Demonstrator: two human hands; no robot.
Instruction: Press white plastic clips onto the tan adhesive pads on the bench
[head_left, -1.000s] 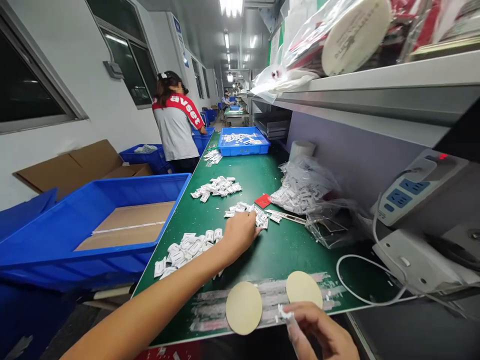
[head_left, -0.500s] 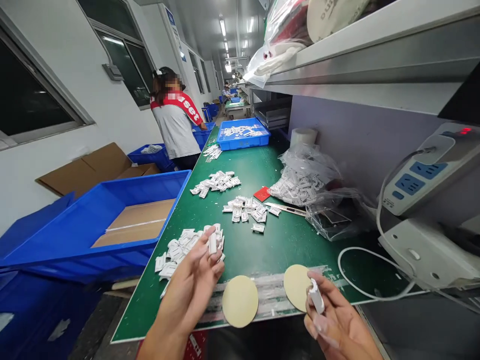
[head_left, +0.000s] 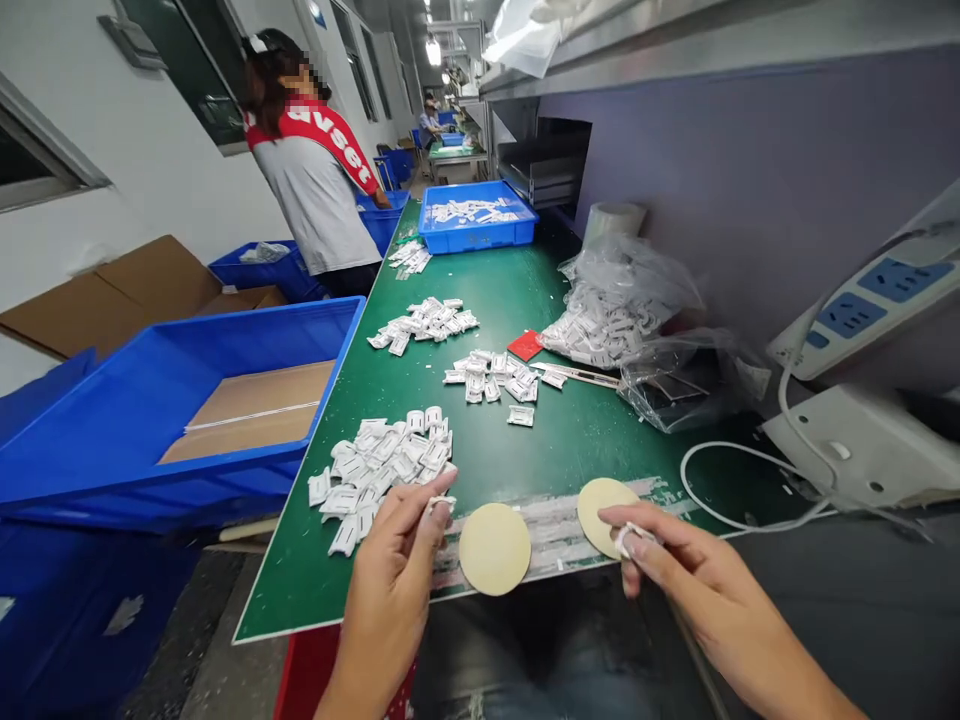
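Observation:
My left hand [head_left: 401,570] pinches a small white plastic part [head_left: 442,503] between thumb and fingertips, just left of a round cream disc [head_left: 495,549] at the table's near edge. A similar white plastic part [head_left: 636,538] is gripped in my right hand [head_left: 686,570], whose fingers overlap a second cream disc [head_left: 598,505]. Beyond my left hand lies a pile of white plastic parts [head_left: 386,460]. Two smaller heaps, a middle one [head_left: 491,377] and a farther one [head_left: 427,322], rest on the green table [head_left: 540,455].
A utility knife [head_left: 581,375] and a red square [head_left: 525,346] lie by a clear bag of white parts [head_left: 611,310]. A white cable [head_left: 686,480] loops at right. A blue tray [head_left: 480,236] stands farther back; a large blue bin [head_left: 187,490] and a co-worker [head_left: 315,190] are at left.
The view has tilted downward. Both hands have turned their wrists, thumbs now pressing on the white parts; the right hand has its fingers over the right disc.

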